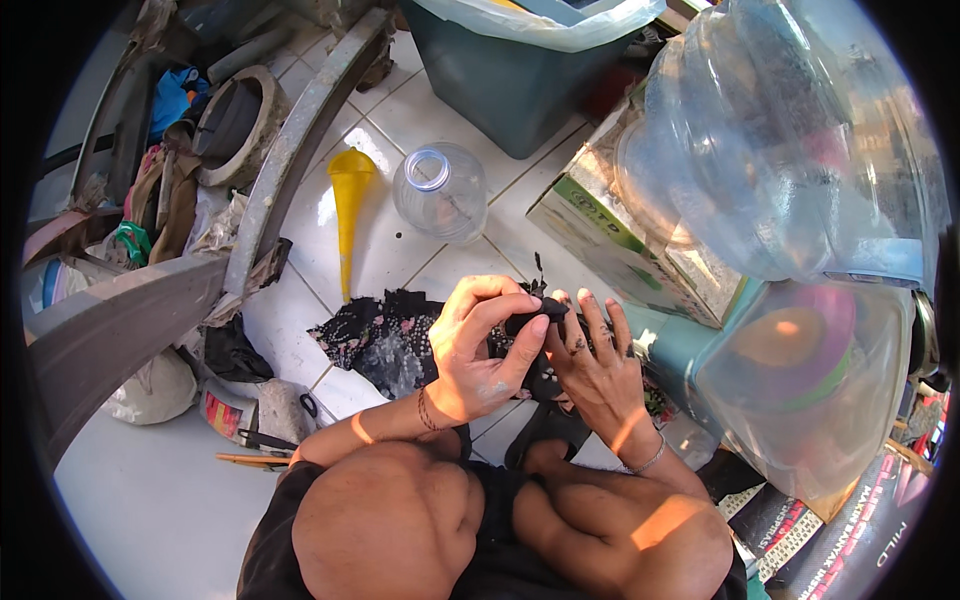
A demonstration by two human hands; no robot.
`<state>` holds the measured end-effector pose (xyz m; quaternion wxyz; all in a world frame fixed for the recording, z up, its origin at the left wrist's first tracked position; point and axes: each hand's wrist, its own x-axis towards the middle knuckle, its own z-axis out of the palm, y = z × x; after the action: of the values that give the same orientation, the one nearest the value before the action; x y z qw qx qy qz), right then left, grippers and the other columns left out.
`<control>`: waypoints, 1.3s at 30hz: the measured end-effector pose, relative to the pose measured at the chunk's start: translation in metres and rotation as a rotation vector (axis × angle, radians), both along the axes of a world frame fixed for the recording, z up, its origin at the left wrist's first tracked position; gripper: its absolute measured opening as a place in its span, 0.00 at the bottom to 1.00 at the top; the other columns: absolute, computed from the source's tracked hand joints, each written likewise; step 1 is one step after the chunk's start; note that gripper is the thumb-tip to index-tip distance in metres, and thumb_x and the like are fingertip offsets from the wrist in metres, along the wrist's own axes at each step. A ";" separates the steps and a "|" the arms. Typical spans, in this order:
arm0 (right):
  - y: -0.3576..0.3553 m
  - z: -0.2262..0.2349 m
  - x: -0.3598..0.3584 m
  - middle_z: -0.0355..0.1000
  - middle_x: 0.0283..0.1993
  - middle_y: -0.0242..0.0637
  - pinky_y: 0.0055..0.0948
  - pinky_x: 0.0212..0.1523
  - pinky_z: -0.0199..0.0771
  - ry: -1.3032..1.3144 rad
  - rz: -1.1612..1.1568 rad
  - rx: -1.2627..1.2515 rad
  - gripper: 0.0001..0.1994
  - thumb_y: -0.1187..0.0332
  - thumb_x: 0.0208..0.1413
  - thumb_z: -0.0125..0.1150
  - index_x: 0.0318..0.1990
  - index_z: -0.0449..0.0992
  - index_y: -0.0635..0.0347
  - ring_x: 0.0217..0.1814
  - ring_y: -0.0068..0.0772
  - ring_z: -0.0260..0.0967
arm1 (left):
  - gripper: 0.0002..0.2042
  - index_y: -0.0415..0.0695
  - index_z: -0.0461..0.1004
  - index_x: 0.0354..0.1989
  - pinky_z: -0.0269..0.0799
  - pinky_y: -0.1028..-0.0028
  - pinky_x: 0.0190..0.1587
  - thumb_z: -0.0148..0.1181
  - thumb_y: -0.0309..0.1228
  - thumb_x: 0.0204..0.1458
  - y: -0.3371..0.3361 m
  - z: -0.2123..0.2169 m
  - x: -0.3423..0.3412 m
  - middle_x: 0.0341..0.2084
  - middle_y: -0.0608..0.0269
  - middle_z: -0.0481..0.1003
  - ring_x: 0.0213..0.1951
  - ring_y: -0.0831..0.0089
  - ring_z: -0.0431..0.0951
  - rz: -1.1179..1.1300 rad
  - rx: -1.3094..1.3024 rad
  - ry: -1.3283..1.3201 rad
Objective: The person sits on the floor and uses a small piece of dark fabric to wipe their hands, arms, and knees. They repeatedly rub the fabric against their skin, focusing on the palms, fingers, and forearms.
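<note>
I am squatting on a white tiled floor with my knees at the bottom of the view. My left hand [478,345] pinches a small black part [530,322] between thumb and fingers. My right hand [598,360] holds the same black part from below, its greasy fingers spread upward beside it. A dark patterned rag [380,335] lies on the tiles right under and to the left of both hands. A black sandal [550,425] shows below the hands.
A yellow funnel [349,210] and a clear plastic jar [440,190] lie on the tiles ahead. Large clear water jugs [790,150] and a cardboard box [610,240] stand at right. A teal bin [500,80] is behind. Curved metal pieces [290,150] and clutter fill the left.
</note>
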<state>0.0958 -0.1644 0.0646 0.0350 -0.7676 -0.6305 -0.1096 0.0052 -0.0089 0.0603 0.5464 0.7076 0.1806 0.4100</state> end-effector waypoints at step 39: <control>0.048 -0.011 0.045 0.63 0.73 0.51 0.39 0.33 0.82 0.376 -0.317 0.079 0.27 0.72 0.50 0.64 0.59 0.72 0.75 0.43 0.44 0.73 | 0.11 0.43 0.85 0.42 0.79 0.68 0.37 0.74 0.23 0.50 0.012 0.012 0.098 0.37 0.60 0.80 0.34 0.64 0.82 0.054 0.459 0.175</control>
<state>0.1408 -0.1164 0.0540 0.1641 -0.8619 -0.4798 0.0066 0.1027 0.0031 0.0727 0.3425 0.8409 0.1481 0.3919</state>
